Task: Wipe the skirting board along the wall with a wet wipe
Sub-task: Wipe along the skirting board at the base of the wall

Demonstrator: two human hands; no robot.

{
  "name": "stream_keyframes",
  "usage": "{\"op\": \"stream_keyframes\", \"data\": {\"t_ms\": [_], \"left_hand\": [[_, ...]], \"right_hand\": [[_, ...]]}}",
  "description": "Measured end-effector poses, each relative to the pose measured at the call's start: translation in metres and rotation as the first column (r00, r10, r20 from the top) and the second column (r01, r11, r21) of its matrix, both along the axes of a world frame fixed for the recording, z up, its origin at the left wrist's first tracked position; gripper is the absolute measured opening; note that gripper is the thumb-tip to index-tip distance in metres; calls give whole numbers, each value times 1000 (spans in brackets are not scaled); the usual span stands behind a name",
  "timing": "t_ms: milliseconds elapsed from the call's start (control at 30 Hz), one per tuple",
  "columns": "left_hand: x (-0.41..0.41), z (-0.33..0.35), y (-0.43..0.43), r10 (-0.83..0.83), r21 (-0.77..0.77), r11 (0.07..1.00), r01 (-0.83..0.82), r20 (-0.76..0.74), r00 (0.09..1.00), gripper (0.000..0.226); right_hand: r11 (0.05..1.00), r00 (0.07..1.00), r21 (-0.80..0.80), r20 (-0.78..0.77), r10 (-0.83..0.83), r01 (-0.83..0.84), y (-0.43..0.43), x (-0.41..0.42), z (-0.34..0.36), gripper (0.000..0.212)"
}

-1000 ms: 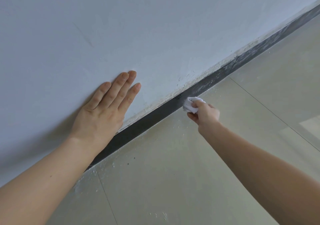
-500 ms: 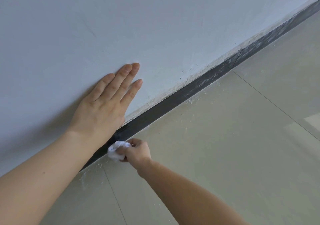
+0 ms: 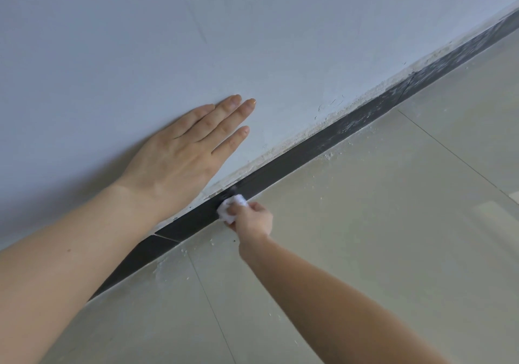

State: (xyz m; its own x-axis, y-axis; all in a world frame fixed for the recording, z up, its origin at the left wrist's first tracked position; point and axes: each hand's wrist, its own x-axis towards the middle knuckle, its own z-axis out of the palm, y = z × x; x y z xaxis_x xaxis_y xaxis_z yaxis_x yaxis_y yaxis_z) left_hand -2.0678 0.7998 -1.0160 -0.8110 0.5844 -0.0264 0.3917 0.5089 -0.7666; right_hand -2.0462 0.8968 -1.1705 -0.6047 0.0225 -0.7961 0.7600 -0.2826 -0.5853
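A dark skirting board (image 3: 297, 156) runs diagonally from lower left to upper right where the white wall (image 3: 252, 32) meets the floor. Its far right stretch is streaked with pale dust; the near stretch looks dark and plain. My right hand (image 3: 251, 219) is closed around a crumpled white wet wipe (image 3: 231, 209) and presses it against the board. My left hand (image 3: 182, 150) lies flat on the wall just above the board, fingers together and pointing up and right.
Pale beige floor tiles (image 3: 365, 237) with thin grout lines cover the floor. White crumbs and dust lie along the foot of the board. The wall's lower edge is rough and chipped above the board.
My right hand slid the wipe down the board to the left, then back a little to the right. The left hand stayed flat on the wall.
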Motion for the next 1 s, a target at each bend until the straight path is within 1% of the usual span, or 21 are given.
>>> {"op": "stream_keyframes", "data": {"t_ms": [33,100,133,167,200,267,300,367,433,467,500,567,633,733,800,833,933,1000], "left_hand": [[1,0,-1,-3,21,1000,3,0,1000,73],[5,1,-2,-10,62,998,10,6,1000,71],[7,1,-4,-13,69,998,13,4,1000,70],[10,2,-7,-13,66,998,12,4,1000,70],[12,3,-10,-14,63,998,14,4,1000,69],[14,5,-16,-27,84,996,26,3,1000,68],[14,6,-18,-40,96,995,39,0,999,67],[13,3,-20,-58,109,992,61,-23,998,65],[15,-2,-19,-29,110,993,35,-54,998,65],[16,-5,-16,-3,109,994,10,-63,998,66],[17,-7,-11,23,107,994,-16,-66,998,66],[17,-8,1,71,117,991,-63,-66,995,68],[14,-2,15,116,141,984,-107,-55,992,69],[0,6,41,200,81,977,-199,3,980,71],[-12,14,63,229,59,972,-229,19,973,71],[-18,18,73,219,76,973,-219,7,976,72],[-35,33,100,156,181,974,-138,-93,983,72],[-47,40,114,153,183,975,-130,-113,982,72]], "right_hand": [[992,993,-59,1,115,-114,-13,13,-2,17],[912,920,-135,7,392,-387,-36,36,0,20],[879,887,-137,11,462,-456,-44,43,-1,20],[881,886,-116,12,463,-459,-47,44,-2,20],[906,909,-92,5,416,-414,-46,39,-3,18],[963,964,-35,-12,267,-267,-30,16,-7,15],[977,977,18,-28,213,-213,-16,1,-10,17],[990,991,101,-76,110,-102,19,-26,-13,23],[990,988,127,-148,-49,68,56,-47,-2,13],[978,976,154,-187,-110,139,74,-57,4,11],[965,965,189,-223,-136,180,91,-64,13,12],[956,957,231,-264,-118,181,120,-73,31,15],[961,962,240,-263,-69,134,142,-71,47,13],[967,964,252,-261,46,22,172,-62,69,13],[960,953,277,-281,113,-32,193,-64,84,14],[954,945,298,-296,139,-47,203,-67,92,14],[944,918,317,-339,205,-94,230,-85,112,12],[939,900,307,-348,264,-157,243,-100,121,11]]}}
